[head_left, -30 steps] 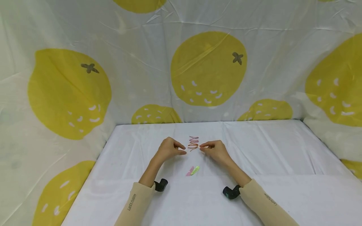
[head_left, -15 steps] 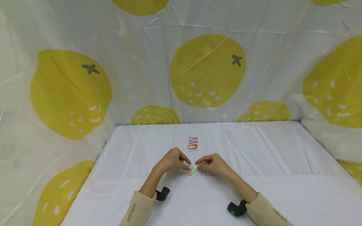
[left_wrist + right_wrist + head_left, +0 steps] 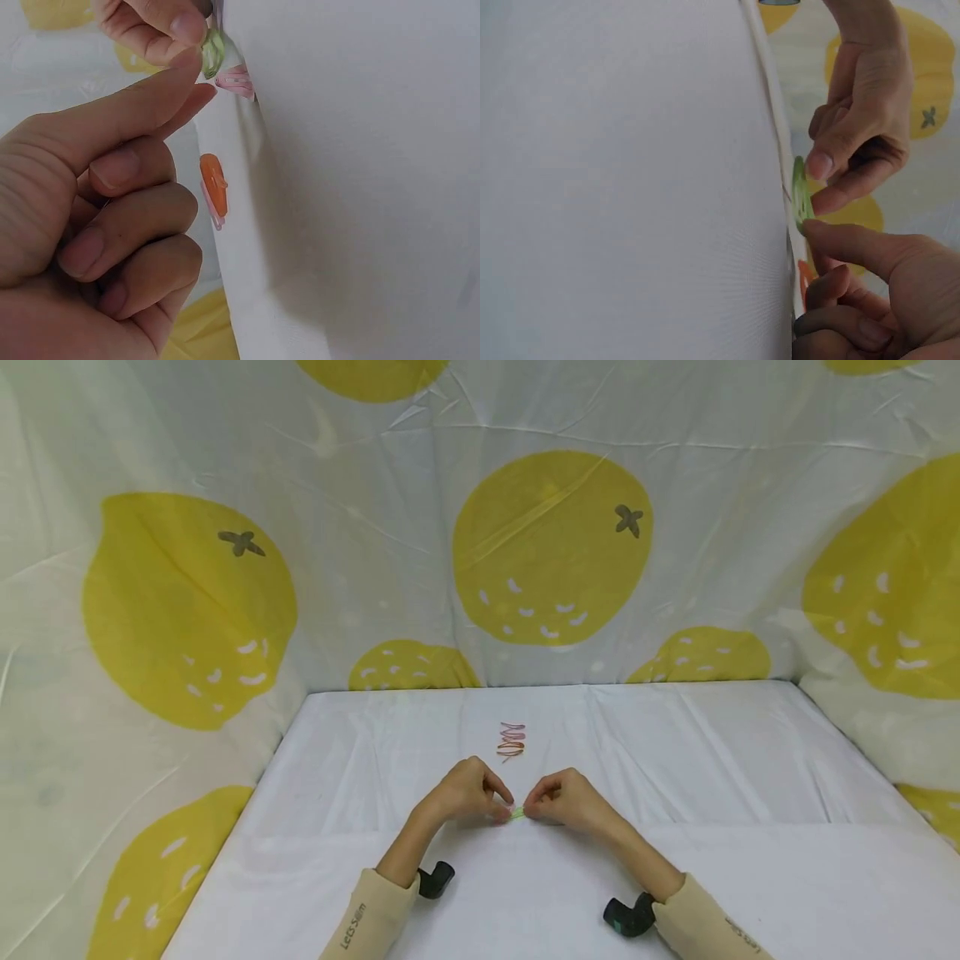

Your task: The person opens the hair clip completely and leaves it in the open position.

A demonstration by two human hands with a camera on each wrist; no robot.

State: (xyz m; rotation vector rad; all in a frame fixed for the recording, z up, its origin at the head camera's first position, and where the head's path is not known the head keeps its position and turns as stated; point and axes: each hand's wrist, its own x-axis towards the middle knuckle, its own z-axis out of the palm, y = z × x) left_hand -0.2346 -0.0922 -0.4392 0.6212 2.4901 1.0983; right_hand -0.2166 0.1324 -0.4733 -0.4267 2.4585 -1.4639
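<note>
A small green snap hair clip (image 3: 801,196) lies between the fingertips of both hands, low over the white table. My right hand (image 3: 570,797) pinches one end of it between thumb and index finger. At the other end are the thumb and index finger of my left hand (image 3: 461,789). Those fingertips are at the clip's edge, but whether they grip it I cannot tell. The left hand's other fingers are curled in. A pink hair clip (image 3: 236,81) shows beside the green one in the left wrist view, and left fingers mostly cover it in the head view.
Farther back on the table (image 3: 675,760), a short column of orange hair clips (image 3: 511,748) and pink hair clips (image 3: 513,732) is laid out. A cloth backdrop (image 3: 360,568) with printed lemons rises behind and at the sides.
Both hands have come back from the column of clips toward the nearer pair. The fingers have closed in on the green clip, which has turned from slanted to nearly crosswise.
</note>
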